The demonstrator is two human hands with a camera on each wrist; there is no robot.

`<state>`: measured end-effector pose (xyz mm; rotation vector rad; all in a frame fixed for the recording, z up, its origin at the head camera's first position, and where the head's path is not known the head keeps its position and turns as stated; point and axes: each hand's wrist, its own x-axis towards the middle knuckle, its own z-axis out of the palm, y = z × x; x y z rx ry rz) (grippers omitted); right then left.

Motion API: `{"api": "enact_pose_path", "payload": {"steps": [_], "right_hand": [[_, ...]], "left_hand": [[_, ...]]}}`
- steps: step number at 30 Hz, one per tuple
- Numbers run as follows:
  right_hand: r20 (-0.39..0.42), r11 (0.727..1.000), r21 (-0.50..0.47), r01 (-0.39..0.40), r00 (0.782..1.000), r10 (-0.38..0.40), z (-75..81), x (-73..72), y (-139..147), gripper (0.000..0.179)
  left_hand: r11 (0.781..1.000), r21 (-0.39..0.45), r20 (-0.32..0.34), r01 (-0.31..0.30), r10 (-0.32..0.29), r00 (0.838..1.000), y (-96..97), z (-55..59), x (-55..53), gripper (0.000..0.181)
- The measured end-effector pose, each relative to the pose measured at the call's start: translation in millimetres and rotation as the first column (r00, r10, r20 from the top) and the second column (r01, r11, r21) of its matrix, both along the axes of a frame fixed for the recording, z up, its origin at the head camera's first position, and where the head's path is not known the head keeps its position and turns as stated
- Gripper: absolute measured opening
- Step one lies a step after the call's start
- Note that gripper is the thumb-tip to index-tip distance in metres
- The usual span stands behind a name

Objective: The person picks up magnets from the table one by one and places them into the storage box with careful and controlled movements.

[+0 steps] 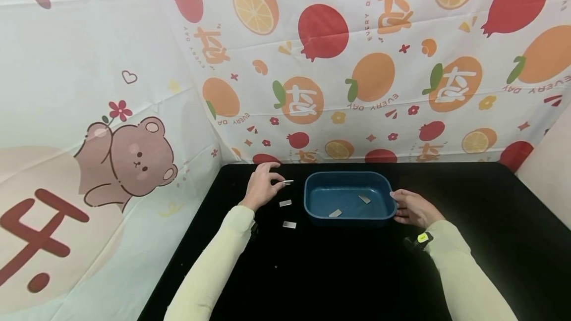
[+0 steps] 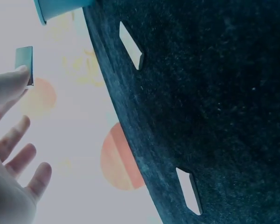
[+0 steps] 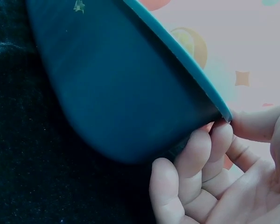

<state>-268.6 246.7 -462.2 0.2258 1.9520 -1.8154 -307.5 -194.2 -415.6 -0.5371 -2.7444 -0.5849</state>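
Observation:
Between thumb and fingertip my left hand [image 1: 262,187] pinches a small flat silvery rectangular piece [image 1: 289,181], held above the table to the left of a blue plastic bin [image 1: 321,197]. In the left wrist view the other fingers of that hand [image 2: 11,186] are spread apart from the piece [image 2: 24,58]. My right hand [image 1: 415,207] grips the bin's right end; in the right wrist view its thumb is at the rim [image 3: 191,67] and its fingers are bent against the outer wall. Two similar pieces, one farther back [image 1: 364,199] and one nearer [image 1: 335,213], lie inside the bin.
Two more silvery pieces, one farther [image 1: 285,203] and one nearer [image 1: 289,225], lie apart on the black tabletop [image 1: 339,271] left of the bin. A fruit-print cloth [image 1: 330,83] hangs behind the table, and a bear-print cloth [image 1: 138,157] hangs along the left.

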Motion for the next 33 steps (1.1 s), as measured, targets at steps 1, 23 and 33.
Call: {"api": "enact_pose_path", "payload": {"steps": [1,23,33], "right_hand": [[-0.001,1.000,-0.002,0.000,1.000,0.000,-0.7,0.5,-0.3,0.020],[-0.013,1.000,-0.023,-0.004,1.000,0.003,-0.2,-3.2,-0.3,0.020],[-0.007,1.000,-0.009,0.004,1.000,-0.005,-1.1,-1.5,0.7,0.021]], "left_hand": [[1.000,0.000,-0.001,0.006,-0.006,1.000,-0.2,-0.4,1.4,0.010],[0.994,0.077,-0.058,0.078,-0.074,0.996,17.0,9.7,11.8,0.008],[0.994,0.050,-0.021,0.098,-0.097,0.995,25.3,18.4,15.1,0.009]]}}
